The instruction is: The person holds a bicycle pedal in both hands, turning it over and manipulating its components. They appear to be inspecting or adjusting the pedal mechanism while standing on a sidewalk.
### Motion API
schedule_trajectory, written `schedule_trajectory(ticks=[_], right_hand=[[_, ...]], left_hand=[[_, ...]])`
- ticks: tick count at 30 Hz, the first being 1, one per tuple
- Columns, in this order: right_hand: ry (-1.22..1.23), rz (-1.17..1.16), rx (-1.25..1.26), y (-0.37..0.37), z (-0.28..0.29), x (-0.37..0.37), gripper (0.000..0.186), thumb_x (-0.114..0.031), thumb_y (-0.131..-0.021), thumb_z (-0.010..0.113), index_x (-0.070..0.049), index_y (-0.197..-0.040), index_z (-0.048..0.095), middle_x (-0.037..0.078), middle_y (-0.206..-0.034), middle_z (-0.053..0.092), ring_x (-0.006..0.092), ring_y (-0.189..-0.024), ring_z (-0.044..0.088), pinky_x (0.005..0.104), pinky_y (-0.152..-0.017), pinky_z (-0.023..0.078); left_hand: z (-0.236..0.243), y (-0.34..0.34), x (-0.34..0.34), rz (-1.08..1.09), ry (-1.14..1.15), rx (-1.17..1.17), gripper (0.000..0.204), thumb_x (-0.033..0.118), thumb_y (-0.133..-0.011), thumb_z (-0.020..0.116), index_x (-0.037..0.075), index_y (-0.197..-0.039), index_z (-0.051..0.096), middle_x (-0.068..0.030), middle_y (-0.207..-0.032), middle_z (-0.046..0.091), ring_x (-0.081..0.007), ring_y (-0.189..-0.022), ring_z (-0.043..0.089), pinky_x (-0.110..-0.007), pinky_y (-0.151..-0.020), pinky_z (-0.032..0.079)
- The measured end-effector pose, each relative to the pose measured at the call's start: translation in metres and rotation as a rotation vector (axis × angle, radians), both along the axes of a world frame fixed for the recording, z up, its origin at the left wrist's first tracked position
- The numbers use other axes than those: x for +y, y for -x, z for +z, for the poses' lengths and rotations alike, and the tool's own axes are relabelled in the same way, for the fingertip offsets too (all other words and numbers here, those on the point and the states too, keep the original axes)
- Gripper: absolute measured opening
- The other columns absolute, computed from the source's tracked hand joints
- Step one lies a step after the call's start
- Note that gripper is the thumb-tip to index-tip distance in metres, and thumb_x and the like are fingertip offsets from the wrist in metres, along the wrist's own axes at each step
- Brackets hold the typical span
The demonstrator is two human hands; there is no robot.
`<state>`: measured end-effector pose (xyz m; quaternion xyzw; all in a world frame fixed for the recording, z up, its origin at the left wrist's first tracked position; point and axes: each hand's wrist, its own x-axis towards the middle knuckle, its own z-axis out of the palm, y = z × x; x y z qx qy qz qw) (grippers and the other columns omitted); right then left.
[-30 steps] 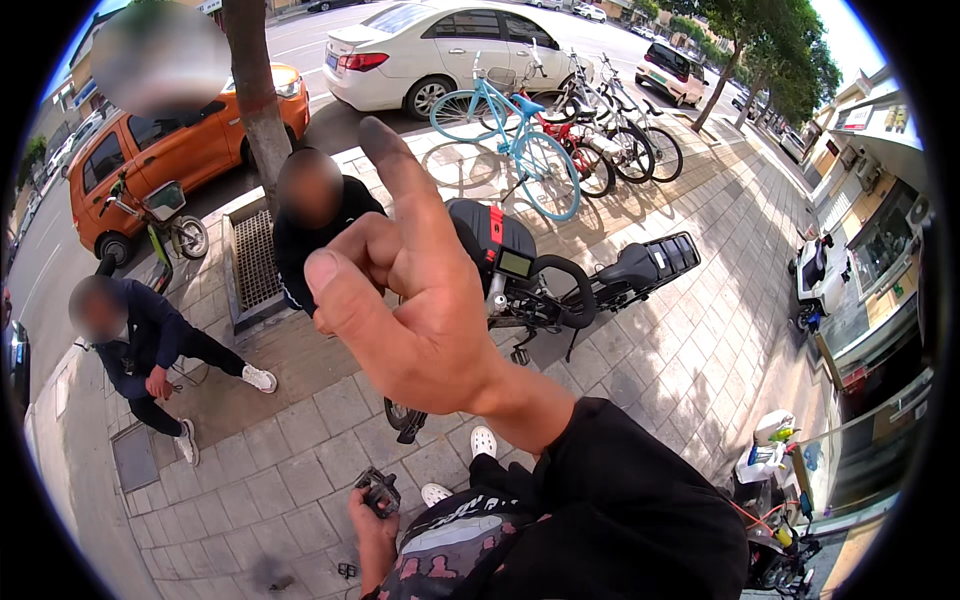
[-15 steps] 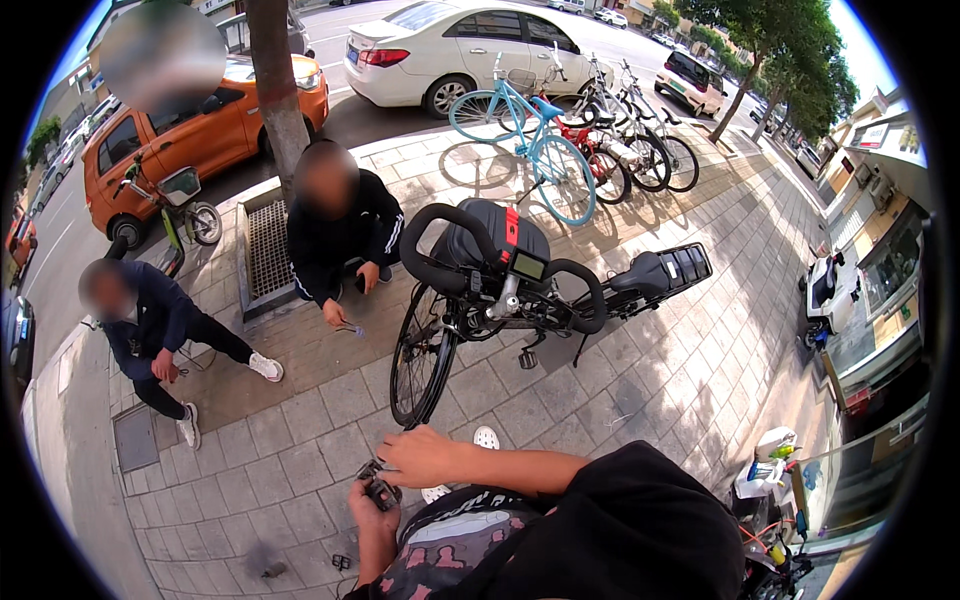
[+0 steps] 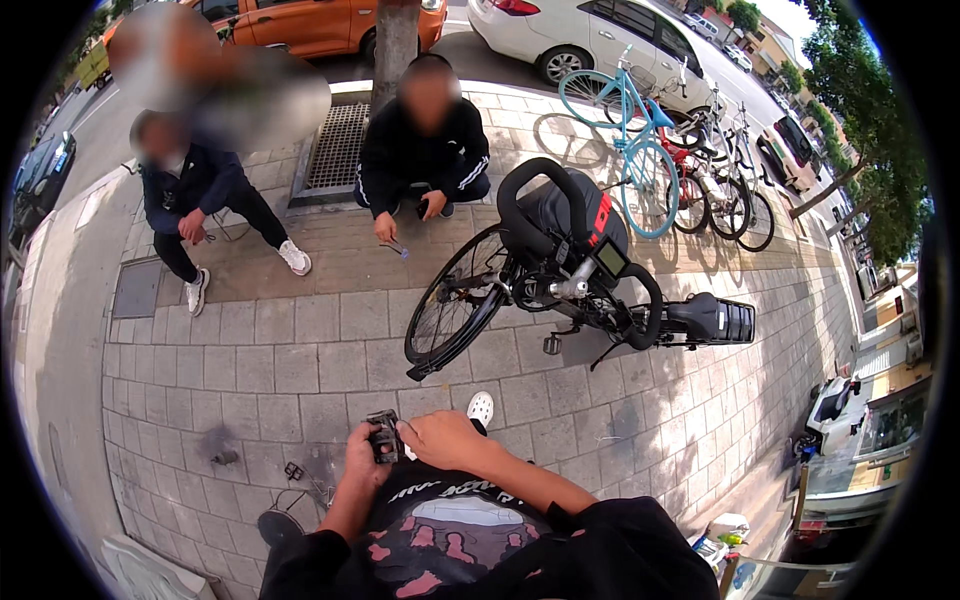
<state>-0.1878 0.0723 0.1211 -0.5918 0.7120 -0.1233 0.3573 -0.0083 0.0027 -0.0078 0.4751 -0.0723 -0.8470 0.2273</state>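
My left hand [image 3: 365,455] is closed round a small black pedal-like metal part [image 3: 386,430] low in the middle of the head view. My right hand [image 3: 445,440] reaches across from the right, its bent fingers closed on the same part. Beyond my hands stands a black bicycle [image 3: 575,275] with padded curved bars, a bag and a small display, its front wheel toward me. A second loose black part [image 3: 294,471] lies on the paving to the left of my hands.
A crouching person [image 3: 420,165] holds a small item behind the bicycle; a seated person [image 3: 185,205] is at left. Several parked bicycles [image 3: 650,175], a tree trunk [image 3: 395,50] with a grate [image 3: 338,148], cars [image 3: 540,40] along the kerb, and a white scooter [image 3: 830,410] by shopfronts.
My right hand was raised in front of my face with the index finger up; it has come down onto the part in my left hand. The view has also shifted.
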Motion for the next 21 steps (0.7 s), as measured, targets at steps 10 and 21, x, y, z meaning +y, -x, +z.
schedule_trajectory(ticks=[10,21], right_hand=[[0.029,0.024,-0.035,-0.001,-0.013,-0.001,0.045,-0.039,-0.102,0.049,0.0,-0.092,0.068,0.025,-0.094,0.071,0.0467,-0.091,0.067,0.057,-0.082,0.051],[0.172,0.027,-0.064,0.009,-0.016,0.014,0.032,-0.029,-0.095,0.061,-0.002,-0.112,0.058,0.022,-0.104,0.067,0.0463,-0.094,0.065,0.0555,-0.081,0.05]], left_hand=[[0.006,-0.001,0.004,0.087,-0.03,-0.107,0.007,0.014,-0.089,0.057,0.007,-0.09,0.06,-0.0038,-0.072,0.059,-0.0131,-0.051,0.05,-0.025,-0.044,0.04],[0.0,0.005,0.007,0.031,-0.051,-0.107,0.004,0.011,-0.09,0.057,0.008,-0.092,0.059,-0.0027,-0.073,0.059,-0.0126,-0.052,0.05,-0.025,-0.043,0.041]])
